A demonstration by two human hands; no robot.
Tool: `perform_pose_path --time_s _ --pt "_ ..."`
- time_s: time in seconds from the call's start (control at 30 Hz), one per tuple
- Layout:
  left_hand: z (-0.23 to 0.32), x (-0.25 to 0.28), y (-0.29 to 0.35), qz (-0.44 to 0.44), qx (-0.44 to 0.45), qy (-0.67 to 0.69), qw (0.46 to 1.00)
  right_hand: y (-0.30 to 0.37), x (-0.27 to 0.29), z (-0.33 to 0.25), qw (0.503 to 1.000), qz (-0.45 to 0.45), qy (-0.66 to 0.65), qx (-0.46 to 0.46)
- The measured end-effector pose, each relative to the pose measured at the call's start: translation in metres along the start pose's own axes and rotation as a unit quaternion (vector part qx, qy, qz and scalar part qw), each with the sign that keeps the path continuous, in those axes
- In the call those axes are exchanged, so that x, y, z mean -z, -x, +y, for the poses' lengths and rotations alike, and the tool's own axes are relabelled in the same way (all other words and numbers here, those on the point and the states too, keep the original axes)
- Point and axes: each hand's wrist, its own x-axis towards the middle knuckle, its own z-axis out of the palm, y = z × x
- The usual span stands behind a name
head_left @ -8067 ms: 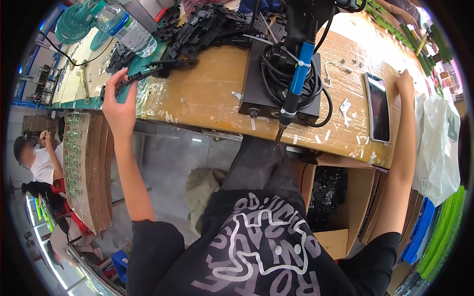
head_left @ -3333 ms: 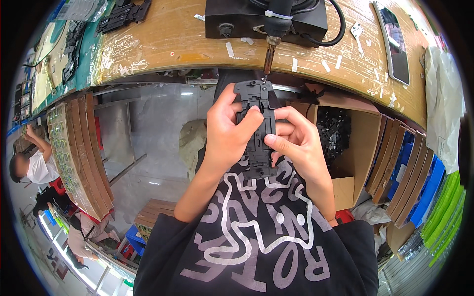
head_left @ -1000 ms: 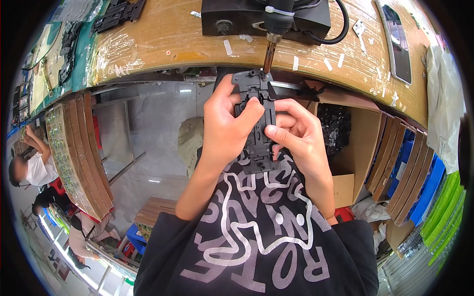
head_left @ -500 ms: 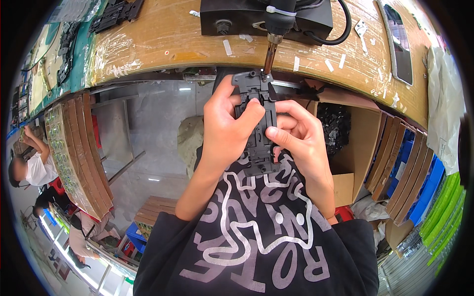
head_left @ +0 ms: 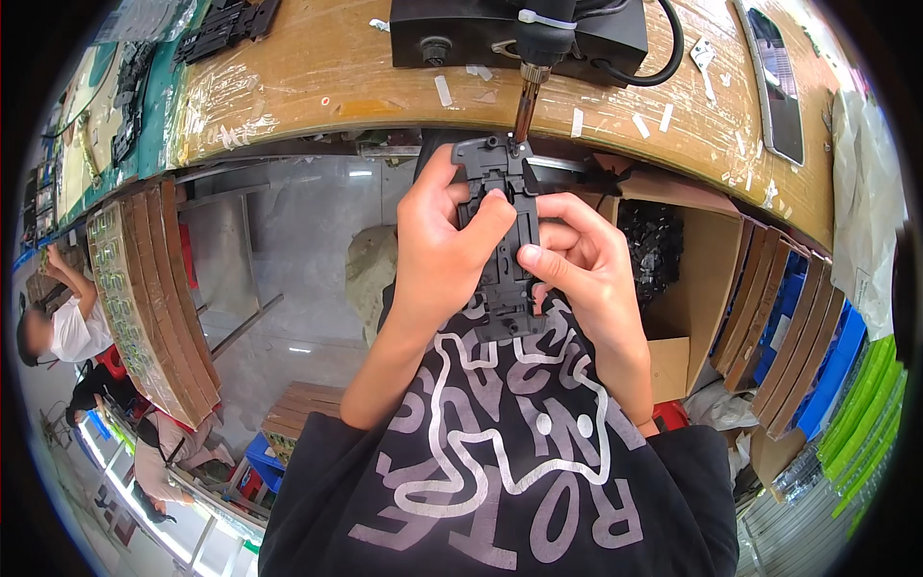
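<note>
Both hands hold one long black moulded plastic part (head_left: 507, 279) in front of my chest, just off the bench edge. My left hand (head_left: 444, 236) grips its left side, with the thumb lying on the upper face. On the other side my right hand (head_left: 585, 258) pinches the edge between thumb and curled fingers. A mounted screwdriver (head_left: 525, 108) comes down from above, its tip at the part's far right corner, where a small screw head seems to sit. My fingers hide the part's middle edges and its underside.
Behind the screwdriver stands a black box (head_left: 461, 34) with cables. A phone (head_left: 777, 91) and paper scraps lie on the wooden bench (head_left: 317, 101). Right of my knees, a cardboard box (head_left: 707, 288) holds many black parts. Stacked cartons (head_left: 159, 298) and other people (head_left: 77, 327) are at left.
</note>
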Motion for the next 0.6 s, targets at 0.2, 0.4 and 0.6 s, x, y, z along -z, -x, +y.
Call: perform_pose_path --time_s 0.2,0.4,0.6 --pt "-0.0024 0.0015 0.0016 -0.007 0.004 0.002 1.000 0.0025 -0.0010 0.0010 1.000 0.006 0.009 -0.005" --pt "-0.0063 0.0016 0.0034 -0.003 -0.001 -0.002 1.000 0.0021 0.0015 0.0052 1.000 0.000 0.010 -0.008" --pt "-0.0043 0.0005 0.0006 0.001 -0.018 -0.001 1.000 0.0006 0.0012 0.0029 1.000 0.000 0.010 0.000"
